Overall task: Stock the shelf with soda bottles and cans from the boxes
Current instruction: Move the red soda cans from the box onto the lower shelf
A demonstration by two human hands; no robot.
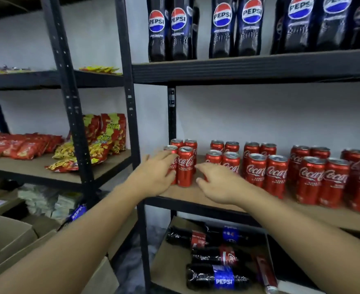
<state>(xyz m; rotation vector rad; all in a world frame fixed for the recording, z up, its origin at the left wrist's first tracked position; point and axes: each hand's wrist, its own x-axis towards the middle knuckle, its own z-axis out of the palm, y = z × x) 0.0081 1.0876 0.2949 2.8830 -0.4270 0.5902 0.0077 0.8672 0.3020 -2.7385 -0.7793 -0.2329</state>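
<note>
**Red cola cans, left end of the middle shelf**

Your left hand (155, 175) is gripping the front-left can (173, 167) of the leftmost cluster, with fingers curled across its upper part and the thumb low on its side. Your right hand (218, 183) is hovering just beside the neighbouring can (185, 168), its fingers loosely spread and holding nothing. Both cans are standing upright on the middle shelf (196, 198). Further can clusters (266, 170) are standing to the right, and Pepsi bottles (236, 26) are standing on the tier above.
</note>
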